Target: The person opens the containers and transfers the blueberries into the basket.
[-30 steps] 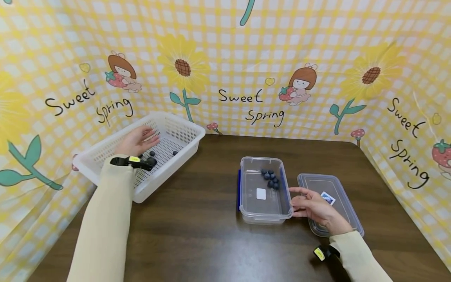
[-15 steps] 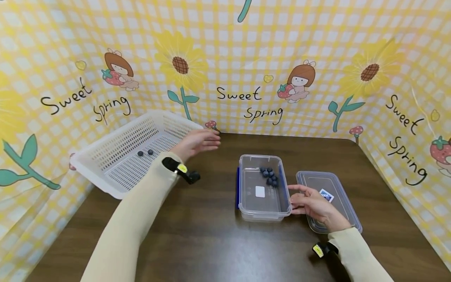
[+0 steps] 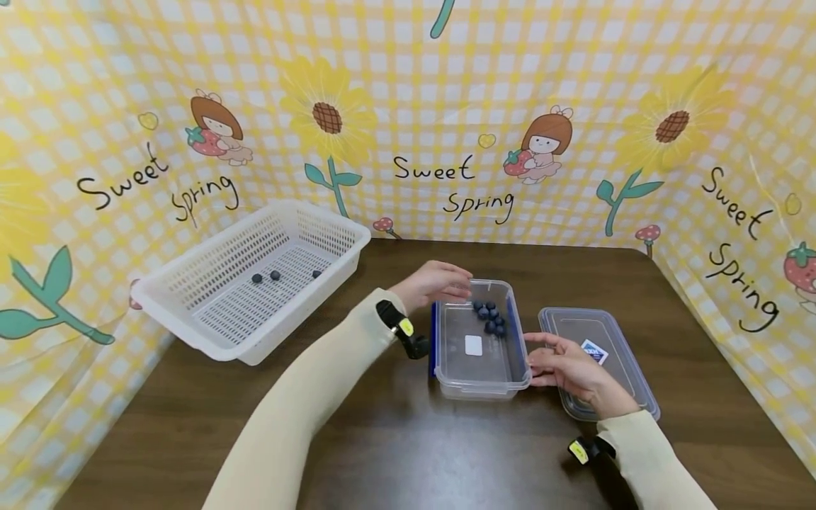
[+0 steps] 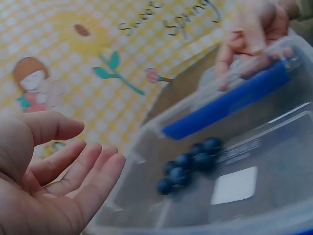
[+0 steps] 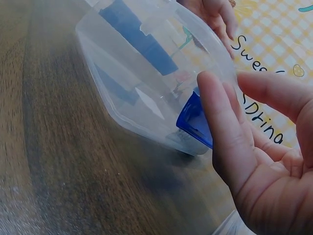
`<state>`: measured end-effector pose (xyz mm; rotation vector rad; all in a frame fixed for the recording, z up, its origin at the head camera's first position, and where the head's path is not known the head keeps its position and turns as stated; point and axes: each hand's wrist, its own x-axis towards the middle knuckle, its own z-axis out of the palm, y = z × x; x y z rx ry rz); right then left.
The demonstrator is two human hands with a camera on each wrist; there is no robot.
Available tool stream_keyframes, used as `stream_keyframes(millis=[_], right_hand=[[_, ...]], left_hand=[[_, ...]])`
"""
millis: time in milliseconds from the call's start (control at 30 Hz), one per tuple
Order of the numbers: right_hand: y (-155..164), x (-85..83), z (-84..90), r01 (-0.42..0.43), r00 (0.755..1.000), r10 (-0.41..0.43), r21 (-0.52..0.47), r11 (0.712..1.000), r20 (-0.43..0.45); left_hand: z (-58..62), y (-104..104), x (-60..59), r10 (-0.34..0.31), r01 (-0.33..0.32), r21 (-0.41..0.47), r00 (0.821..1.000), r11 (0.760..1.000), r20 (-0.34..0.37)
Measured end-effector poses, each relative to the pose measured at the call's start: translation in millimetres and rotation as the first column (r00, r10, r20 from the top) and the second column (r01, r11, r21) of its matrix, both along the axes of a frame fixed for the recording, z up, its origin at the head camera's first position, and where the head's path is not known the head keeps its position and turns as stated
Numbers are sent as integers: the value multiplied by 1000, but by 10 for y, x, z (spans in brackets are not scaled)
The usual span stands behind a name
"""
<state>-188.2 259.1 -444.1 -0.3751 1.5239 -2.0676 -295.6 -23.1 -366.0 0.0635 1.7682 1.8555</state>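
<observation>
My left hand (image 3: 435, 283) is over the far left corner of the clear plastic food container (image 3: 481, 372). Its fingers are loosely bent in the left wrist view, thumb apart, with nothing visible between them. Several blueberries (image 4: 178, 175) lie together on the container floor beside a white label (image 4: 234, 186). My right hand (image 3: 564, 368) is at the container's right side, its fingertips against the wall. In the right wrist view, its fingers (image 5: 217, 117) overlap a blue side latch (image 5: 194, 120), and they do not wrap round the container.
A white perforated basket (image 3: 306, 312) with 3 blueberries (image 3: 275, 275) stands at the left. The container's clear lid (image 3: 627, 379) lies flat just right of it, partly behind my right hand. A patterned cloth (image 3: 421, 99) closes off the back of the dark wooden table (image 3: 382, 439).
My left hand has moved right, out of the basket, across the table and up to the container's far left corner. My right hand stays at the container's side; the berries inside look unchanged.
</observation>
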Motion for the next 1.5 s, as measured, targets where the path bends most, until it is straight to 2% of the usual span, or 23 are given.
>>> stream_keyframes(millis=[200,267,433,533,700,767,833,933,1000,1100,1133,1233,1333,1367,1500], right_hand=[[-7,-12,-17,-4,1000,4,-6,1000,6],[-6,-12,-20,0,1000,0,-2,1000,9],[-15,-19,-15,6,1000,-6,-4,1000,9],[-25,-16,-10,0,1000,0,-2,1000,14],[-31,-11,-6,1,1000,-1,-4,1000,8],[-33,-12,-3,5,1000,-5,-12,1000,10],[-32,-13,0,9,1000,-8,-18,1000,17],[-32,-12,3,7,1000,-7,-24,1000,25],[-31,-10,5,6,1000,-6,-25,1000,25],[-27,-8,3,2,1000,-1,-27,1000,21],[-25,-7,2,0,1000,1,-28,1000,21],[-19,-7,0,-3,1000,4,-29,1000,20],[-15,-10,4,2,1000,-1,-26,1000,22],[-14,-10,6,4,1000,-3,-24,1000,23],[-10,-2,14,2,1000,-1,-22,1000,26]], left_hand=[[-189,298,132,-87,89,-76,996,993,38],[-243,361,156,-97,101,-107,994,989,44],[-378,430,139,-26,34,-169,999,985,48],[-514,483,94,13,-9,-230,1000,973,14],[-1183,678,-336,-3,-9,-261,999,965,-44],[-1305,733,-408,-10,0,-255,999,967,-38],[-1153,743,-266,-6,-10,-278,998,961,-57],[-782,725,41,26,-36,-298,999,954,-36],[-646,715,149,33,-39,-290,999,956,-26],[-661,727,137,51,-49,-264,999,963,1],[-787,742,47,50,-49,-237,999,970,-3],[-884,769,-30,72,-68,-215,997,974,14],[-860,784,-10,101,-93,-209,995,974,27],[-746,776,72,108,-97,-233,993,968,35],[-629,760,168,118,-100,-223,991,970,68]])
